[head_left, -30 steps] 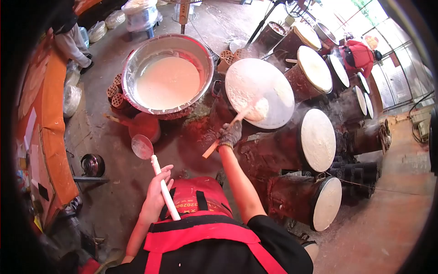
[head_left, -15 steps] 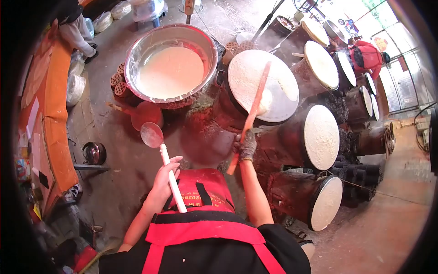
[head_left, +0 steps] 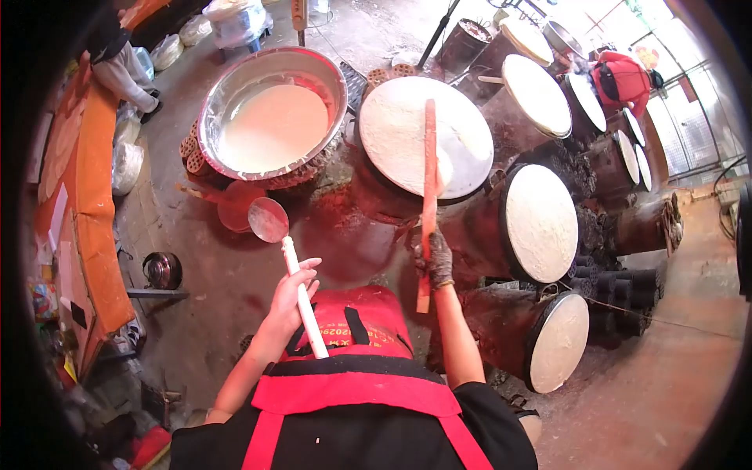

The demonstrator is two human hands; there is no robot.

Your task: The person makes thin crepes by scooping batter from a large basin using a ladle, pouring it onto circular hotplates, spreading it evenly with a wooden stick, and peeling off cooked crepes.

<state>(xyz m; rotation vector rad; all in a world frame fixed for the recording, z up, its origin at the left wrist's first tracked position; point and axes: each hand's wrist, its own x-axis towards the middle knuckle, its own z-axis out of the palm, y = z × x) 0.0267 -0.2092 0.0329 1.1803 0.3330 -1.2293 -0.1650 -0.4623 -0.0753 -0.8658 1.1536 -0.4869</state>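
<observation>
My left hand [head_left: 291, 298] is closed around the white handle of a ladle [head_left: 269, 220], whose round bowl points away from me. On my right hand [head_left: 435, 258] is a dark glove, and its fingers grip a flat wooden strip [head_left: 429, 172]. The strip's far part lies over a round griddle [head_left: 399, 125] partly covered with pale batter. A thicker lump of batter [head_left: 444, 171] sits beside the strip, partly hidden by it. Left of the griddle stands a wide metal basin [head_left: 210, 117] of pale batter [head_left: 274, 129].
More batter-covered griddles [head_left: 542, 223] [head_left: 558, 343] [head_left: 536, 95] stand on drums at the right. A co-worker in red [head_left: 623, 81] bends at the upper right; another person's leg [head_left: 129, 77] shows upper left. A kettle [head_left: 162, 269] and an orange-edged table [head_left: 102, 219] are at left.
The wooden strip has swung from a slant to nearly upright in view. My right hand has shifted right and nearer to me. My left hand still holds the ladle.
</observation>
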